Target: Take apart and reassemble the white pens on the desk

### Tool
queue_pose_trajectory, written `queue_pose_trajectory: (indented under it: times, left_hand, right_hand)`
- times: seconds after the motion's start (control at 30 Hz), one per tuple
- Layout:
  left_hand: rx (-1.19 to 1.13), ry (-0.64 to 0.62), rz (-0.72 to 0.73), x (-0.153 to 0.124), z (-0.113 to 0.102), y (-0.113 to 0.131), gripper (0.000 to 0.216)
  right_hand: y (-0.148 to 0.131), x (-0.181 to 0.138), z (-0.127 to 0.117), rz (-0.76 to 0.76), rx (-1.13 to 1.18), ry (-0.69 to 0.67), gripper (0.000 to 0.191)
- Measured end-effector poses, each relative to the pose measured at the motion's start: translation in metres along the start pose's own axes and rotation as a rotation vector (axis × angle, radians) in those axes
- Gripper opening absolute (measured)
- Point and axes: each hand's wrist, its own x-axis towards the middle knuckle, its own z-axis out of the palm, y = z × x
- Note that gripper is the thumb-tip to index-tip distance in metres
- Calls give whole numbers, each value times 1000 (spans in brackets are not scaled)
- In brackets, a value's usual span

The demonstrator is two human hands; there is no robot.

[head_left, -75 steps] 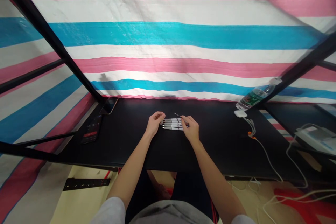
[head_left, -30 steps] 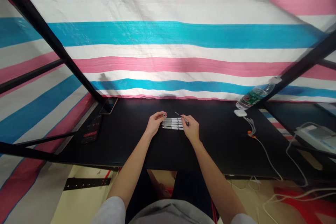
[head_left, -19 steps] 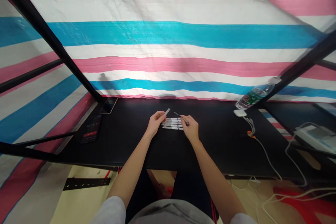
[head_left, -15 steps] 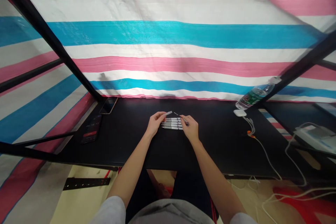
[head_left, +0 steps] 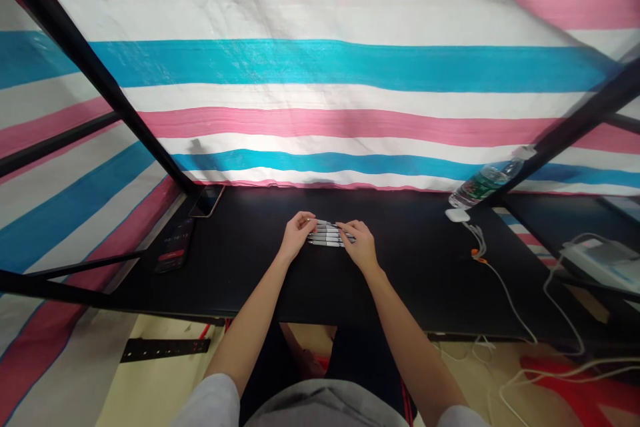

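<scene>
"What's there?"
"White pens (head_left: 327, 235), side by side in a row on the black tabletop (head_left: 425, 267)."
"Hands?"
"Left hand (head_left: 297, 235) and right hand (head_left: 361, 243) curled at either end, touching them; pinching, can't tell. The pens raised earlier now lie down."

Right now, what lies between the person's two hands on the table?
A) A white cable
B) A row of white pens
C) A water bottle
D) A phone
B: the row of white pens lies on the black table between the left hand and the right hand.
</scene>
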Motion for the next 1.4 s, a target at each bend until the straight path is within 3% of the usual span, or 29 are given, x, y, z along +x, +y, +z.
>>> queue_pose_trajectory:
  times: [0.2, 0.37, 0.57, 0.83, 1.0, 1.4]
  left_hand:
    - [-2, 35, 19, -1, 1, 7, 33]
    - [-24, 40, 37, 0, 1, 7, 36]
    - [-27, -60, -22, -3, 2, 4, 35]
    - [-24, -104, -2, -4, 4, 8, 32]
    - [-34, -81, -8, -4, 3, 8, 33]
    - [-35, -29, 2, -3, 4, 11, 35]
  right_hand:
    - [1, -1, 1, -109, -13, -32, 35]
    - [-1, -2, 0, -109, 29, -60, 39]
    - [-7, -2, 0, -143, 77, -87, 35]
    - [-11, 0, -2, -31, 74, 6, 15]
    - [-8, -2, -4, -16, -6, 43, 22]
    - [-6, 1, -3, -23, 203, -65, 26]
